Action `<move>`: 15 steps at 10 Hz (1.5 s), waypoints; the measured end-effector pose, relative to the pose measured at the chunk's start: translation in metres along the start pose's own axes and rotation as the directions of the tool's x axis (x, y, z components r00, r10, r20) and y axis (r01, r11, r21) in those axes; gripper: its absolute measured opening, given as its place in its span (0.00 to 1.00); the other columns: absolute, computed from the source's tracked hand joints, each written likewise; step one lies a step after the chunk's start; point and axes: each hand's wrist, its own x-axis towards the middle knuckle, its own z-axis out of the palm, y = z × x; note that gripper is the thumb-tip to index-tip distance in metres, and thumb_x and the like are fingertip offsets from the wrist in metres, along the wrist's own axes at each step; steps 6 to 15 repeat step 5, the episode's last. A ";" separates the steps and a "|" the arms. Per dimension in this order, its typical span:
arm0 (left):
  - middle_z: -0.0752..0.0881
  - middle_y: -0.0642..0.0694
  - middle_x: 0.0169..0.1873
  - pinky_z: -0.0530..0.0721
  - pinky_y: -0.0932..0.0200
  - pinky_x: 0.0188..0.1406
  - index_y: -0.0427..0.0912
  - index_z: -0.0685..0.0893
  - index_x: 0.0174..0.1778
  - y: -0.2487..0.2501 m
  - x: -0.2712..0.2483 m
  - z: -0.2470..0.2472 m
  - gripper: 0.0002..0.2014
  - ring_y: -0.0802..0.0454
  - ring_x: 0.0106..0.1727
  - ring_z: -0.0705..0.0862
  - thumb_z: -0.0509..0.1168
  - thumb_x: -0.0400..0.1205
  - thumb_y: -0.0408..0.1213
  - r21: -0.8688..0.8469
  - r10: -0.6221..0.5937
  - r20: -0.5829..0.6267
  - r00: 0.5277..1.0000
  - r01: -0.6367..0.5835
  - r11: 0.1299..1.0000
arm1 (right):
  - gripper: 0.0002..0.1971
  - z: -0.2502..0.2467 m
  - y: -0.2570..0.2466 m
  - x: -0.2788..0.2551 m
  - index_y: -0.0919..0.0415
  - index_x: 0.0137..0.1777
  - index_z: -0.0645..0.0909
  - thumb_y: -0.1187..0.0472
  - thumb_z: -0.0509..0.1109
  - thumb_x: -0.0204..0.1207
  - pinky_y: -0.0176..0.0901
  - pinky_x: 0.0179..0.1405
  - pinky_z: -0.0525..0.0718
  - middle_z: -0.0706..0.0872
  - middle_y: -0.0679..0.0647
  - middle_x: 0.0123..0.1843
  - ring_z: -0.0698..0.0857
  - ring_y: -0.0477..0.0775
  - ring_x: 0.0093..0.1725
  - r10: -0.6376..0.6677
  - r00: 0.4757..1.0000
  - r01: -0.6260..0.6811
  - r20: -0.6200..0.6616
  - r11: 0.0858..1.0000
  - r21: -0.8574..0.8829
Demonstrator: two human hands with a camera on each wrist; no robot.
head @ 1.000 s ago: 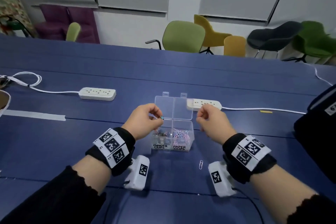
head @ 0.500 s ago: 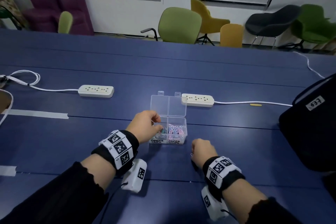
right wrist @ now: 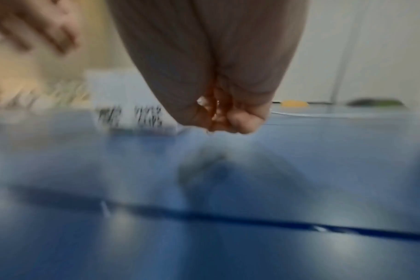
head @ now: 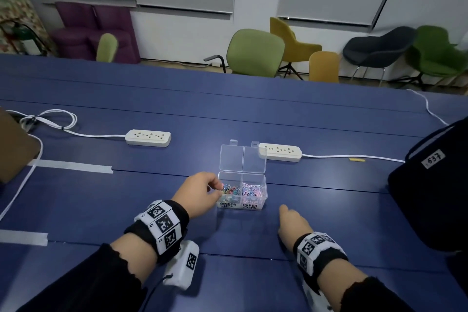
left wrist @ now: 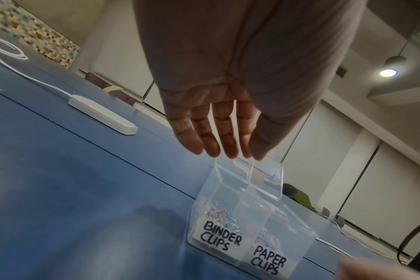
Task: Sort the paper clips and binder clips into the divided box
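Note:
The clear divided box (head: 265, 194) stands mid-table with its lid (head: 243, 162) raised behind it. Coloured binder clips (head: 229, 189) fill its left cell and pastel paper clips (head: 253, 189) its right cell; the front labels say so (left wrist: 240, 236). My left hand (head: 215, 189) hovers at the left cell's edge, and the left wrist view shows its fingers (left wrist: 228, 147) straight and holding nothing. My right hand (head: 286, 215) is low on the table just right of the box front. Its fingertips (right wrist: 240, 123) are pinched together in a blurred view, with a small glint between them where a loose paper clip lay.
Two white power strips (head: 148, 137) (head: 279, 151) with cables lie behind the box. A black bag (head: 435, 197) stands at the right edge. Grey tape strips (head: 73, 166) mark the table on the left. Chairs line the far side.
My right hand dropped from beside the lid onto the loose paper clip on the table. My left hand lowered to the binder clip cell and opened; the teal clip it pinched is gone from it.

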 end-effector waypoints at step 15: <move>0.85 0.53 0.39 0.83 0.57 0.51 0.49 0.81 0.37 0.001 0.009 -0.030 0.05 0.52 0.45 0.84 0.65 0.77 0.35 0.029 -0.027 -0.101 0.995 0.031 0.999 | 0.11 -0.052 -0.040 0.025 0.56 0.42 0.80 0.71 0.60 0.77 0.35 0.44 0.73 0.87 0.55 0.46 0.80 0.53 0.42 0.022 0.938 0.188 -0.347 0.807 0.559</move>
